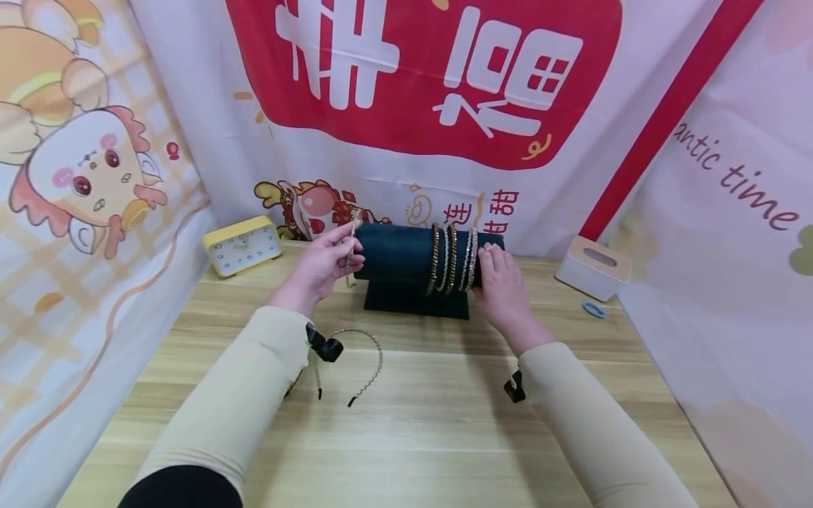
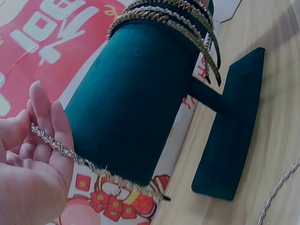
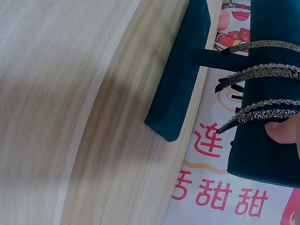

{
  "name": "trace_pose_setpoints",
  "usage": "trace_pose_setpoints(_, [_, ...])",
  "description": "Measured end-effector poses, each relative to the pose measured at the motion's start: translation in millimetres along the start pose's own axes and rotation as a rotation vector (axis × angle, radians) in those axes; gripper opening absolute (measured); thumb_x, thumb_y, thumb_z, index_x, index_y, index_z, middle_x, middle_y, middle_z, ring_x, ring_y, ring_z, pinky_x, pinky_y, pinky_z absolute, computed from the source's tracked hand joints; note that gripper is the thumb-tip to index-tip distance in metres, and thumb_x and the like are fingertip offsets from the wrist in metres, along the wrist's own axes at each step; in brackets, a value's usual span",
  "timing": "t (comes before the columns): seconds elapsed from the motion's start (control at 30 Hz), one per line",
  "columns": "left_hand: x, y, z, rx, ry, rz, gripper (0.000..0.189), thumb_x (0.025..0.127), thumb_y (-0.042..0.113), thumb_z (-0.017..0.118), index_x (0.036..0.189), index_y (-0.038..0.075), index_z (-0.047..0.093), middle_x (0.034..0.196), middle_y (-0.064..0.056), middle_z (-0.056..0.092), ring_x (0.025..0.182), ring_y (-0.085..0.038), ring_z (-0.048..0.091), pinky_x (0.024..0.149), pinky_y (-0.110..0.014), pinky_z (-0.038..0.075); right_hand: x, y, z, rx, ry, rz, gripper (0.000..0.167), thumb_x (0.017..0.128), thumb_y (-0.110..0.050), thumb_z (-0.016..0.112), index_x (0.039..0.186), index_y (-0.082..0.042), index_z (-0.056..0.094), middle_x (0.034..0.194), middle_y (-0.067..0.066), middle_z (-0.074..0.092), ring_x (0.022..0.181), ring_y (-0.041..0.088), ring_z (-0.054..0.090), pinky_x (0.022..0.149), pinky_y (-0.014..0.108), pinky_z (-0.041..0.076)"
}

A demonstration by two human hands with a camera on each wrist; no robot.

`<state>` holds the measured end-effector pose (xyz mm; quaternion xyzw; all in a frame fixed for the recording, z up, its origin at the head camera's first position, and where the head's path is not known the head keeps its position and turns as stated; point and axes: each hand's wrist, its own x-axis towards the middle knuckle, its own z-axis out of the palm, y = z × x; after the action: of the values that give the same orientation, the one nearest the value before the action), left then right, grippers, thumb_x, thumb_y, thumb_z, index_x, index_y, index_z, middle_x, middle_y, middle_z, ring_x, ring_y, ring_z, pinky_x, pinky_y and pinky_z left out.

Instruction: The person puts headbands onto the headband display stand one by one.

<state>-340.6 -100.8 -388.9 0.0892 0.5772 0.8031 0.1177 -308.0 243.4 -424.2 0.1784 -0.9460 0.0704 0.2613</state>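
A dark green velvet headband stand (image 1: 396, 254) lies crosswise, its padded roll raised on a flat base. My left hand (image 1: 324, 264) pinches a sparkling beaded headband (image 2: 110, 177) at the roll's left end; one black tip of it hangs free in the left wrist view. Several gold and silver headbands (image 1: 452, 257) sit side by side round the right part of the roll. At that right end my right hand (image 1: 504, 293) grips the roll, its thumb (image 3: 283, 130) resting on the velvet close to the outermost headband.
On the wooden table (image 1: 432, 409), twisted headbands (image 1: 380, 358) lie near the left sleeve, which partly hides them. A yellow clock (image 1: 243, 245) stands at the back left. A tissue box (image 1: 593, 267) and a blue ring (image 1: 593, 310) are at the right. Printed cloth hangs behind.
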Motion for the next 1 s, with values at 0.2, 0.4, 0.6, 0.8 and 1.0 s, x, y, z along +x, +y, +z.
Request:
trace_pose_setpoints(0.2, [15.2,-4.5,20.2,0.024,0.02,-0.011,0.047,0.106,0.009,0.042,0.153,0.012,0.038,0.097,-0.008,0.056,0.079,-0.014,0.069,0.09,-0.037,0.053,2.9,-1,0,0.019,0.0,0.01,0.075,0.073,-0.009,0.085,0.135,0.006,0.045,0.137,0.025,0.045,0.129,0.042,0.041,0.111,0.051,0.03])
trace_pose_setpoints(0.4, [17.3,-5.3,41.5,0.468,0.137,0.134,0.059,0.097,0.011,0.064,0.15,0.004,0.04,0.127,-0.019,0.055,0.117,-0.026,0.059,0.098,-0.038,0.047,2.5,-2,1,0.017,-0.019,0.022,0.075,0.074,-0.011,0.085,0.135,0.005,0.045,0.138,0.025,0.045,0.129,0.042,0.041,0.11,0.051,0.03])
trace_pose_setpoints(0.6, [4.5,-5.5,41.4,1.154,0.127,0.284,0.078,0.09,0.017,0.075,0.155,0.012,0.033,0.15,-0.016,0.033,0.136,-0.038,0.032,0.112,-0.05,0.028,1.2,-3,1,0.018,-0.021,0.029,0.074,0.075,-0.011,0.085,0.135,0.006,0.046,0.138,0.025,0.045,0.129,0.041,0.04,0.11,0.051,0.03])
trace_pose_setpoints(0.8, [-3.3,-12.5,28.4,1.633,0.003,0.507,0.085,0.085,0.019,0.08,0.155,0.014,0.033,0.154,-0.013,0.035,0.137,-0.036,0.033,0.11,-0.054,0.027,0.3,-1,-1,0.019,-0.015,0.039,0.074,0.074,-0.01,0.085,0.135,0.005,0.046,0.138,0.024,0.044,0.128,0.041,0.04,0.109,0.052,0.031])
trace_pose_setpoints(1.0, [-3.8,-25.5,17.5,1.813,-0.064,0.698,0.087,0.083,0.024,0.082,0.151,-0.001,0.035,0.151,-0.019,0.04,0.137,-0.034,0.038,0.113,-0.045,0.028,-0.6,1,-1,0.021,-0.017,0.036,0.075,0.073,-0.009,0.085,0.135,0.005,0.045,0.138,0.024,0.044,0.128,0.041,0.041,0.109,0.053,0.031])
